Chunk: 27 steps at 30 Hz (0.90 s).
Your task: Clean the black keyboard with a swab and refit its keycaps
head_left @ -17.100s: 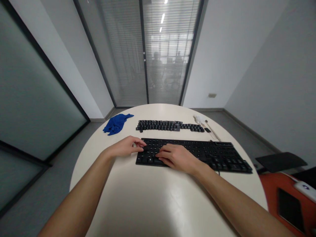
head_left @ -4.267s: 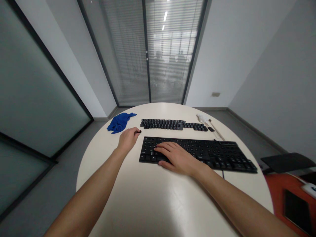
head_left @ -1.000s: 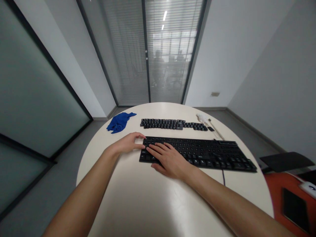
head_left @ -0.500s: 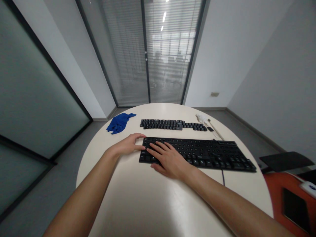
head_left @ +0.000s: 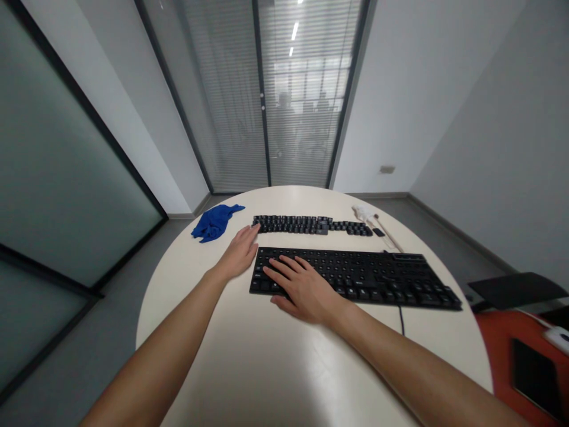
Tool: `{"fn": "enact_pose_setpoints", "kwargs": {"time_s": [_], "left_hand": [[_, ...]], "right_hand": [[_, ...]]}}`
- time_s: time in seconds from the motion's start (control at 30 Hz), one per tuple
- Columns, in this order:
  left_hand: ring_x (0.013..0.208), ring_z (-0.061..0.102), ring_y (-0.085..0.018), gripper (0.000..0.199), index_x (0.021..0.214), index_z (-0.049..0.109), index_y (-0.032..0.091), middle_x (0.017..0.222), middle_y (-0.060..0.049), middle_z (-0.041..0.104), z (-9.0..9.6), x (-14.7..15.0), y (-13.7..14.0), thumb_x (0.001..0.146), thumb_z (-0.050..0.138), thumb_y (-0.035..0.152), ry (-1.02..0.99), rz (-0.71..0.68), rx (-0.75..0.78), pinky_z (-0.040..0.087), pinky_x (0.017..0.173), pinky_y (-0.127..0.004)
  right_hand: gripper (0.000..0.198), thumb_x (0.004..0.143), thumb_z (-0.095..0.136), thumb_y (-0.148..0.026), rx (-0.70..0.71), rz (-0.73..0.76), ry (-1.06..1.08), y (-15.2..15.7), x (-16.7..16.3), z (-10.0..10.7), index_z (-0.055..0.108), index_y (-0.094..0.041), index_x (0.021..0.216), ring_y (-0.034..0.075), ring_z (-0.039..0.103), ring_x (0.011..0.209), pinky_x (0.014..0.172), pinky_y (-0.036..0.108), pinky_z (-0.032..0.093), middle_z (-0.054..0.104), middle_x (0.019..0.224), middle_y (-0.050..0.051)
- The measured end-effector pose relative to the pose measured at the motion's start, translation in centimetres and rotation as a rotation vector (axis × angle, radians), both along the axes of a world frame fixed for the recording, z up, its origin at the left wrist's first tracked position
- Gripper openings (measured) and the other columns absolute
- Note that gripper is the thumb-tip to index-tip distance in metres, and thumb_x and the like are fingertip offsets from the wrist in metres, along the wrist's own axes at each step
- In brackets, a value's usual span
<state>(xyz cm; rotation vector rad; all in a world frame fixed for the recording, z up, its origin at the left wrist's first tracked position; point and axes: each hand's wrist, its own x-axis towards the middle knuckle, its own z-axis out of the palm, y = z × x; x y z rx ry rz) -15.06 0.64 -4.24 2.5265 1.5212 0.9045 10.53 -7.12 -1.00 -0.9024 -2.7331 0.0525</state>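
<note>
A black keyboard [head_left: 382, 273] lies on the round table, many of its key positions bare of caps in the upper and middle part. My right hand [head_left: 304, 287] rests over its left portion, palm down with fingers spread, holding nothing. Beyond the keyboard, loose black keycaps [head_left: 291, 224] stand in rows. My left hand [head_left: 237, 252] reaches past the keyboard's left corner, fingers stretched out, their tips at the leftmost keycaps. Whether a fingertip touches a cap is too small to tell.
A crumpled blue cloth [head_left: 216, 223] lies at the table's [head_left: 249, 367] back left. At the back right are a white brush-like thing [head_left: 363, 212] and a thin stick [head_left: 389, 234]. An orange chair [head_left: 498, 350] with a dark flat device [head_left: 536, 376] stands at right.
My left hand has left the keyboard's left edge and moved forward to the left end of the loose keycaps. My right hand stays in place on the keyboard.
</note>
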Motion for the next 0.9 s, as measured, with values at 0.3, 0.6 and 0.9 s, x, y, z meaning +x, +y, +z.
{"fn": "enact_pose_setpoints", "kwargs": {"time_s": [0.3, 0.6, 0.9], "left_hand": [[0.145, 0.034, -0.032, 0.061, 0.160, 0.027, 0.016, 0.157, -0.015, 0.043, -1.0, 0.1, 1.1, 0.100, 0.040, 0.023, 0.048, 0.021, -0.032, 0.035, 0.118, -0.055], [0.130, 0.045, -0.032, 0.048, 0.145, 0.048, 0.015, 0.136, -0.017, 0.056, 0.2, 0.5, 0.5, 0.098, 0.047, 0.022, 0.092, 0.070, 0.001, 0.037, 0.113, -0.055], [0.119, 0.054, -0.030, 0.029, 0.123, 0.064, 0.019, 0.124, -0.012, 0.066, 1.3, 1.1, -0.1, 0.097, 0.051, 0.022, 0.124, 0.081, 0.023, 0.044, 0.104, -0.047]], "right_hand": [[0.070, 0.100, 0.049, -0.053, -0.002, -0.005, -0.006, 0.0, 0.1, 0.1, 0.031, -0.020, 0.159, 0.032, 0.035, 0.148, 0.120, 0.055, 0.030, 0.040, 0.162, 0.008], [0.068, 0.101, 0.047, -0.053, -0.014, -0.001, -0.004, -0.1, 0.1, 0.2, 0.031, -0.021, 0.159, 0.032, 0.034, 0.149, 0.121, 0.054, 0.029, 0.040, 0.162, 0.008], [0.069, 0.101, 0.048, -0.053, -0.022, 0.002, 0.000, 0.0, 0.2, 0.2, 0.032, -0.020, 0.159, 0.032, 0.034, 0.149, 0.121, 0.055, 0.028, 0.040, 0.162, 0.009]]}}
